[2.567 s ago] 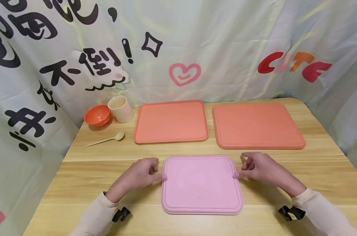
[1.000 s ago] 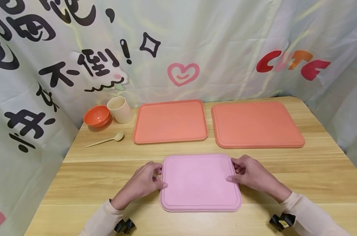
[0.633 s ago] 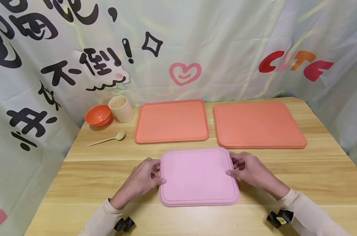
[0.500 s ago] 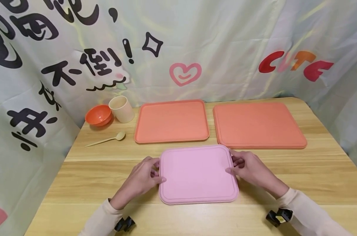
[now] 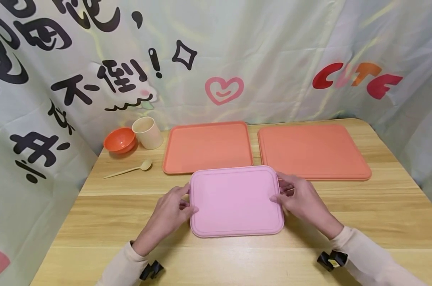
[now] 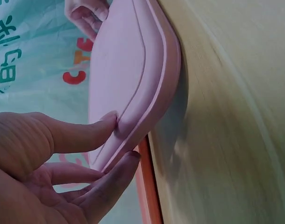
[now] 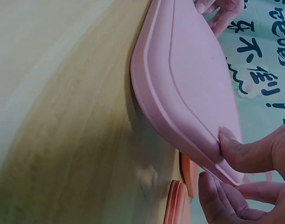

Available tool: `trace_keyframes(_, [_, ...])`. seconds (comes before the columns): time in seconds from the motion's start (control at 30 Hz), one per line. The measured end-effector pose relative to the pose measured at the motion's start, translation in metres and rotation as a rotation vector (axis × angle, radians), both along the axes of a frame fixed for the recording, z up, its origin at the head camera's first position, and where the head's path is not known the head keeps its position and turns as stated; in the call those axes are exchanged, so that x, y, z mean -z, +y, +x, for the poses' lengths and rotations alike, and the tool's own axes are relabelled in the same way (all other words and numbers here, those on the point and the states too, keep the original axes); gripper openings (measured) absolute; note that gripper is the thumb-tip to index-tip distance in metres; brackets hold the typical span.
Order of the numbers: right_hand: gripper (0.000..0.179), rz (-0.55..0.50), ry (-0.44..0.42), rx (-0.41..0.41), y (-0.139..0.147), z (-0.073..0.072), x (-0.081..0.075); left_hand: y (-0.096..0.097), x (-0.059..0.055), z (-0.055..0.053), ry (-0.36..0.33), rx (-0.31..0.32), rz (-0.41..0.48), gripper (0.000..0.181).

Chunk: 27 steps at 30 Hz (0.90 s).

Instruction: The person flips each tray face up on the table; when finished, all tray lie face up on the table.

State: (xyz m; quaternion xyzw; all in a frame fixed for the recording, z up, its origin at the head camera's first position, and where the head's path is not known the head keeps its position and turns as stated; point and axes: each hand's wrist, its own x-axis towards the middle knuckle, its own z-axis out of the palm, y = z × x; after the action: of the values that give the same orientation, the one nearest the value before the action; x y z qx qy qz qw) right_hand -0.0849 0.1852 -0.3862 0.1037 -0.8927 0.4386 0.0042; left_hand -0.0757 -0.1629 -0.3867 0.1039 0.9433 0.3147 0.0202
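Observation:
A pink rectangular tray (image 5: 237,202) with rounded corners and a grooved border is held between both hands, over the middle of the table. My left hand (image 5: 167,212) grips its left side; in the left wrist view the thumb (image 6: 93,133) lies on top and the fingers come up beneath the rim. My right hand (image 5: 301,198) pinches the right side the same way, its thumb (image 7: 247,151) on the upper face. The far side is tipped up, while the near edge stays close over the wood. In the head view the tray overlaps the front edge of an orange tray (image 5: 209,147).
A second orange tray (image 5: 312,151) lies at the back right. At the back left stand an orange bowl (image 5: 119,141) and a cream cup (image 5: 148,135), with a beige spoon (image 5: 130,170) in front. A printed cloth (image 5: 273,51) hangs behind the wooden table (image 5: 237,266).
First only near its sides, both hands have taken hold of the pink tray. It has since moved away from me and slightly left, its far side rising toward the orange trays.

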Motion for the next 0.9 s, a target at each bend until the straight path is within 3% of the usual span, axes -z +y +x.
trace_keyframes(0.2, [0.066,0.009,0.067,0.044,-0.004,-0.002,-0.004,-0.001,-0.005,0.001,0.015,-0.037,0.064,0.076])
trace_keyframes(0.53, [0.055,0.020,0.090,0.116,-0.007,-0.005,-0.010,-0.002,-0.014,0.002,0.068,-0.061,0.146,0.078])
trace_keyframes(0.9, [0.043,0.028,0.202,0.145,-0.008,-0.008,-0.011,-0.005,-0.021,0.006,0.024,-0.049,0.318,0.080])
